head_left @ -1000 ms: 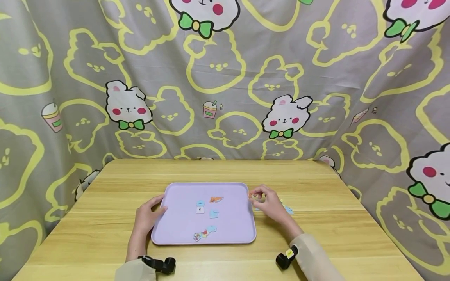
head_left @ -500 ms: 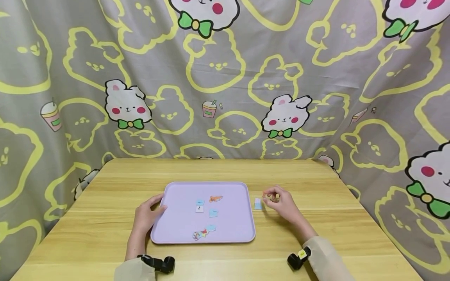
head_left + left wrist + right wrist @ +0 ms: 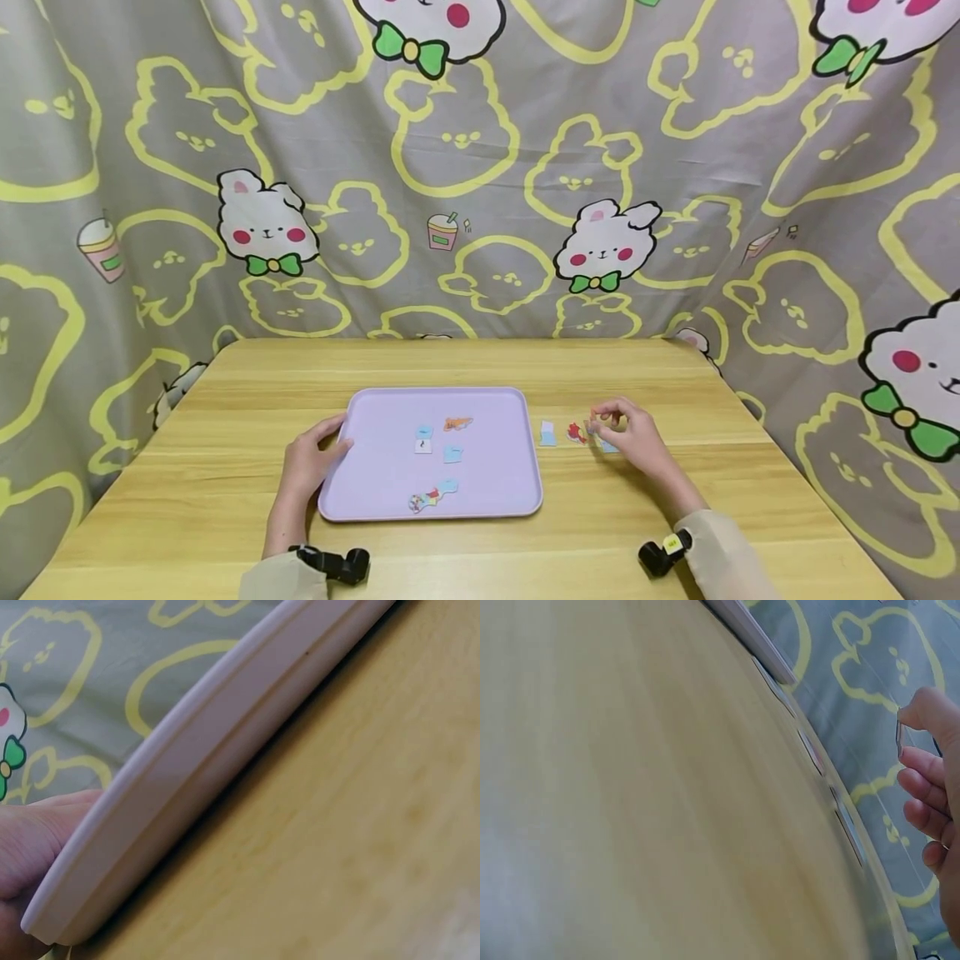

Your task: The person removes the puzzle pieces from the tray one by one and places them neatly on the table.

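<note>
My left hand (image 3: 306,458) holds the left rim of a lilac tray (image 3: 498,475), its thumb over the edge. In the left wrist view, part of that hand (image 3: 34,840) shows behind the tray wall (image 3: 180,757). My right hand (image 3: 633,437) is raised a little over the table, right of the tray. Between thumb and forefinger it pinches a small flat orange puzzle piece (image 3: 593,412), seen edge-on as a thin puzzle piece (image 3: 899,735) in the right wrist view. Under and beside this hand lie a red puzzle piece (image 3: 576,432) and a blue puzzle piece (image 3: 609,447), partly hidden.
A white-and-blue puzzle piece (image 3: 547,433) lies just right of the tray. On the tray are an orange piece (image 3: 457,423), a blue piece (image 3: 453,453), a blue-and-white pair (image 3: 423,440) and joined colourful pieces (image 3: 432,497). A patterned curtain (image 3: 480,208) hangs behind the wooden table (image 3: 600,533).
My right hand has moved right, away from the tray's edge, still pinching the orange piece. This uncovers the white-and-blue and red pieces. The left hand stays on the tray.
</note>
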The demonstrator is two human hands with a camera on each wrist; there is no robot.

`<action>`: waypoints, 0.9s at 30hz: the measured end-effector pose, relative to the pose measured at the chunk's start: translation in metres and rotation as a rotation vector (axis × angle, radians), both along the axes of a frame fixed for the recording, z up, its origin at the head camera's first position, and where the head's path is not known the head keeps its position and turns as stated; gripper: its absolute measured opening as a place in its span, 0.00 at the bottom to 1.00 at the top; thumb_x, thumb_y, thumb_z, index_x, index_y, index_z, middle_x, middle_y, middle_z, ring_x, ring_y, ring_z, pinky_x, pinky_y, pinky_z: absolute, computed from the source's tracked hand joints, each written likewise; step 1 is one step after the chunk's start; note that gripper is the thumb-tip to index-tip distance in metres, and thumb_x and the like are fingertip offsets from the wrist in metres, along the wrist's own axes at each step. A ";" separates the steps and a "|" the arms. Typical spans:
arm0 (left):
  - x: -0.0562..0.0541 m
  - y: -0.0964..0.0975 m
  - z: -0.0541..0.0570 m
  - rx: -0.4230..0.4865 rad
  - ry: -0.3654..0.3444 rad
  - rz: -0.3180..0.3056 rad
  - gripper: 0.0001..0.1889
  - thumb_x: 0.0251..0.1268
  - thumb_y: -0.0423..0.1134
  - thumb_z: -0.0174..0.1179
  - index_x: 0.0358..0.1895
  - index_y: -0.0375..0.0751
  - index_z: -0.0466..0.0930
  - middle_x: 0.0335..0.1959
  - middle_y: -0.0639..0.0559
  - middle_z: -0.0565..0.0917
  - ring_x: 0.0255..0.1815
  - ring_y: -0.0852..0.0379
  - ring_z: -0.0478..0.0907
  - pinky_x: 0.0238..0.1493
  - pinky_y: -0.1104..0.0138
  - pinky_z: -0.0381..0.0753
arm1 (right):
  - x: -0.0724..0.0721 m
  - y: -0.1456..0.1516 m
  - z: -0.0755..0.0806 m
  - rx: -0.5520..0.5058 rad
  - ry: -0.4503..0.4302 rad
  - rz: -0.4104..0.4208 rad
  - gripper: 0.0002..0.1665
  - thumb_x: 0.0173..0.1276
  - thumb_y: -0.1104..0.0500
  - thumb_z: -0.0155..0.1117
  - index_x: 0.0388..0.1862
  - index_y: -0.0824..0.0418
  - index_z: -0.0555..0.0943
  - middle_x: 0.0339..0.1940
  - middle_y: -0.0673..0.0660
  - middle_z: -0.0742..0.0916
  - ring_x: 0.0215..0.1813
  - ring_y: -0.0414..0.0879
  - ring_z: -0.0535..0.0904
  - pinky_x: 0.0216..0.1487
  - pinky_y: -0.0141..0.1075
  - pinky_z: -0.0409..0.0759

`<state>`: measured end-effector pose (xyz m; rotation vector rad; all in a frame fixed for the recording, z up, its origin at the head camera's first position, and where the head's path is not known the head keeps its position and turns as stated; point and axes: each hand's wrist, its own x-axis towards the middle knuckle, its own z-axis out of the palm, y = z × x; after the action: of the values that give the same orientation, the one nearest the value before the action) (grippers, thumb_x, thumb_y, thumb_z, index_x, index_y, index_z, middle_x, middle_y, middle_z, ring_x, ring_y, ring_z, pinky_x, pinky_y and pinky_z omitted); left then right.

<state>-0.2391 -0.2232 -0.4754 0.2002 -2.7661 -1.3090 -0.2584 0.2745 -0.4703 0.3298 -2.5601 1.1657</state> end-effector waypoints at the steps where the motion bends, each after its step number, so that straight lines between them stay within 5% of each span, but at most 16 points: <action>1: 0.000 0.000 0.000 0.001 -0.001 0.000 0.26 0.68 0.35 0.60 0.69 0.38 0.70 0.70 0.37 0.71 0.75 0.34 0.59 0.76 0.44 0.58 | 0.000 0.003 0.000 0.004 -0.001 -0.007 0.12 0.60 0.63 0.71 0.44 0.61 0.84 0.34 0.52 0.82 0.35 0.38 0.71 0.34 0.28 0.71; 27: 0.001 0.001 0.003 0.013 -0.028 -0.006 0.26 0.68 0.36 0.60 0.69 0.38 0.69 0.71 0.37 0.69 0.75 0.34 0.58 0.76 0.43 0.57 | 0.012 0.049 -0.006 0.040 0.024 -0.122 0.10 0.62 0.62 0.70 0.41 0.64 0.84 0.33 0.53 0.82 0.34 0.33 0.70 0.33 0.24 0.70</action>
<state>-0.2383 -0.2217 -0.4723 0.2125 -2.7847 -1.3358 -0.2462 0.3232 -0.4760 0.1917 -2.5459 1.0619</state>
